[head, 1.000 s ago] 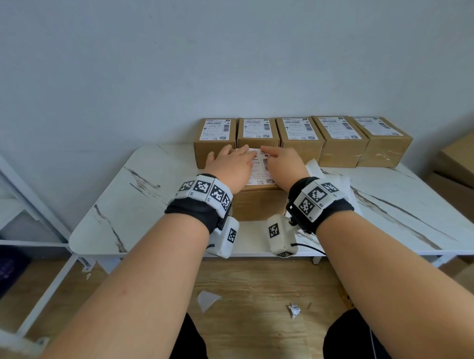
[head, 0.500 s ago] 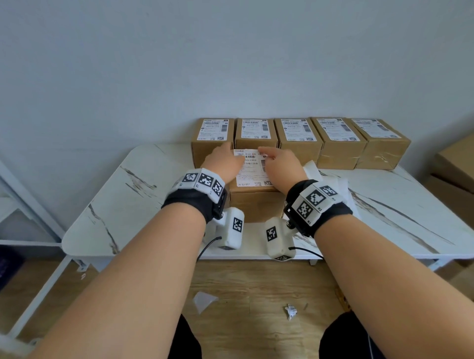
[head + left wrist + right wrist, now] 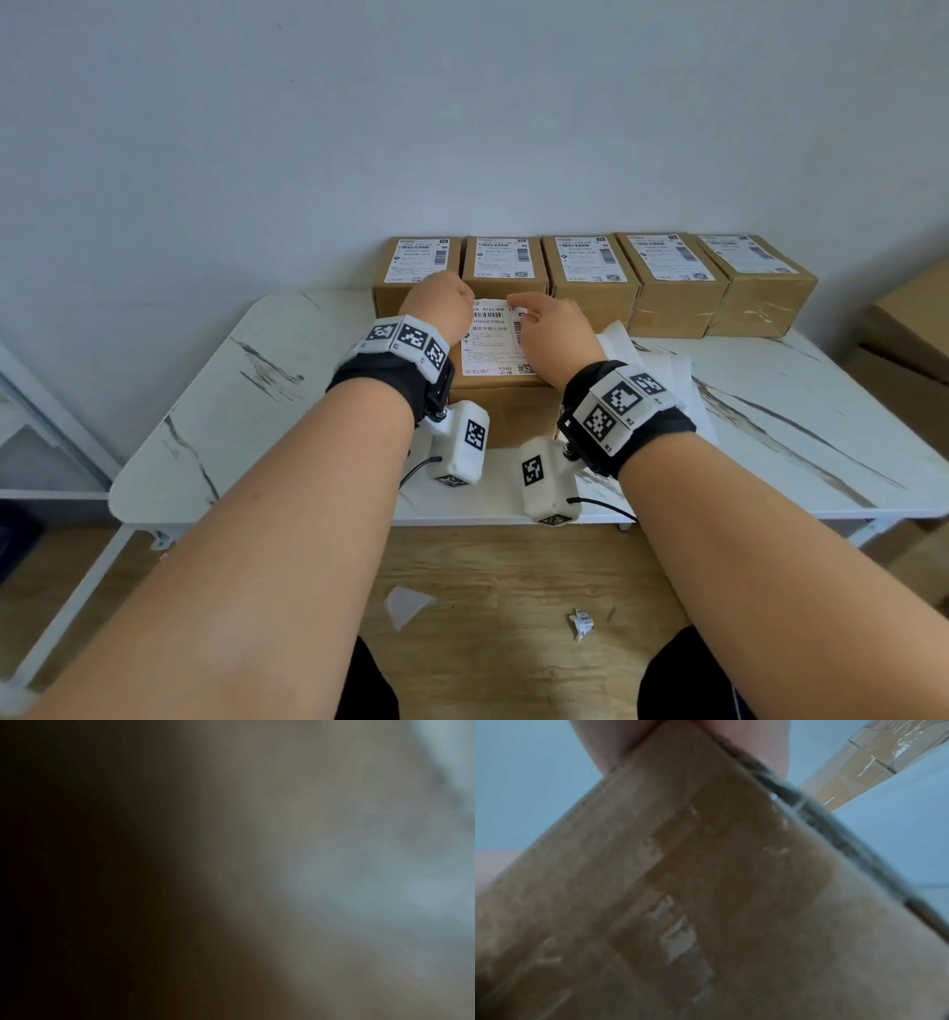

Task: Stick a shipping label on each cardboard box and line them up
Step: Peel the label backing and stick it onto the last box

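Resting at the marbled bench's (image 3: 267,390) near edge, a brown cardboard box (image 3: 506,411) wears a smooth white label (image 3: 493,336). The right hand (image 3: 557,334) presses flat; the left hand's (image 3: 436,308) grip seems curled beside it. Five labelled boxes (image 3: 590,272) line up at twelve o'clock.

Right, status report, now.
Both hands, left hand and right hand, on near box, label on top. Five labelled boxes lined behind. Nothing blocking.

You see brown boxes (image 3: 590,288) with white, black-printed labels (image 3: 493,336) on a white table (image 3: 215,411) veined grey like marble.
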### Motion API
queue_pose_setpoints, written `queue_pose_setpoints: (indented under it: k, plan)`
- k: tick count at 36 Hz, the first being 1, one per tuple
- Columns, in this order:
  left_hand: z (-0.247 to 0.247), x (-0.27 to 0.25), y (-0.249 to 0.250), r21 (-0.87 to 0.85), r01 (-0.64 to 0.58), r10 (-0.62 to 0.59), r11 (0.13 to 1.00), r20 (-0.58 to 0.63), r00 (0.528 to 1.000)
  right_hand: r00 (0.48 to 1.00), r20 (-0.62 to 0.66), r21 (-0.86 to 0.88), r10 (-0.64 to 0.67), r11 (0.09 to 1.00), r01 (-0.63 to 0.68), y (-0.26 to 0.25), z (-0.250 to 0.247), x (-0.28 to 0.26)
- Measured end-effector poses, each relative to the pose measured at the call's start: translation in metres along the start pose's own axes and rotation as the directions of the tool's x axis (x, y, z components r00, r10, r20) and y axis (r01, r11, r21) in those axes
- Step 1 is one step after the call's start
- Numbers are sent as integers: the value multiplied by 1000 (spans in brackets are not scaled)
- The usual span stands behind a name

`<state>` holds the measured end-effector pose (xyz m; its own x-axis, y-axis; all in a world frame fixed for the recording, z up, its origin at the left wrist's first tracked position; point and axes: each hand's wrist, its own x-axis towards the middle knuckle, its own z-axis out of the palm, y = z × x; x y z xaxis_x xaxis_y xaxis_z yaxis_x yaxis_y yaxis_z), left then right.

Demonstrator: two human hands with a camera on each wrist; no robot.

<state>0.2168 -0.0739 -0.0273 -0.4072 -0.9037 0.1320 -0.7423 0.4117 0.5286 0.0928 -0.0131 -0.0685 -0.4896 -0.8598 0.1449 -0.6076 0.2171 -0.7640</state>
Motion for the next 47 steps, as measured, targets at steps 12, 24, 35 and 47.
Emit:
queue_pose_setpoints:
  k: [12,24,35,47]
  plan:
    - [-5,12,15,81,202,-210,976,108,972,1000,3,-7,-15,1000,15,-3,-3,-5]
    - [8,1,3,67,-47,57,997,-166,984,1000,8,-20,-14,1000,14,-5,-4,-7]
    - [5,-4,2,134,-111,138,985,-206,969,999,22,-5,-27,1000,27,-6,-3,-5]
    - [8,-3,0,81,-104,122,991,-265,957,999,21,4,-30,1000,30,-7,-4,-5]
